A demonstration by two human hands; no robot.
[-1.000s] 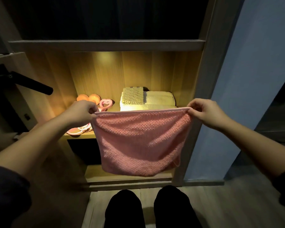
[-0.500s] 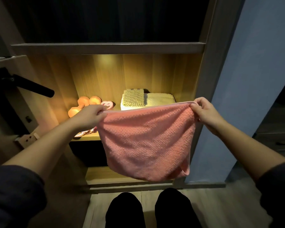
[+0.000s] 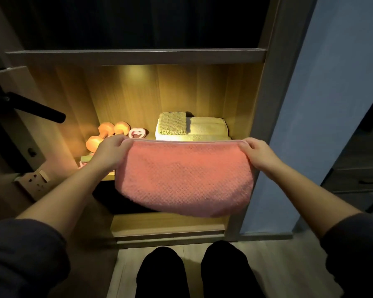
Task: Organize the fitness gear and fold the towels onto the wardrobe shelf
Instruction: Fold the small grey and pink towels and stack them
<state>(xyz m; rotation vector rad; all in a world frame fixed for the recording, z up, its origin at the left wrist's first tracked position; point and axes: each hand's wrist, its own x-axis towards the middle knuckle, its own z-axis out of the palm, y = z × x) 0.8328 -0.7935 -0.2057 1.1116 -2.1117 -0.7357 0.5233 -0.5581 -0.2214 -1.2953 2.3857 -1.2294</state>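
A pink towel (image 3: 185, 177) hangs folded in front of the lit wardrobe shelf (image 3: 108, 177), stretched between both hands. My left hand (image 3: 110, 152) pinches its top left corner and my right hand (image 3: 260, 154) pinches its top right corner. Behind the towel, on the shelf, lies a stack of folded yellow-green towels (image 3: 205, 127). At the shelf's left sit orange dumbbells (image 3: 105, 134) and a pink heart-shaped grip (image 3: 137, 132). The towel hides the shelf's front edge at the middle and right.
An open wardrobe door with a black lever handle (image 3: 37, 108) stands at the left. A wall socket (image 3: 36, 179) sits below it. A lower shelf (image 3: 166, 224) lies under the lit one. A blue wall (image 3: 323, 104) borders the right. My dark-trousered knees (image 3: 194, 272) are at the bottom.
Both hands have carried the pink towel forward and closer to the lit shelf, and its hanging part now looks shorter. The dumbbells show more fully at the left.
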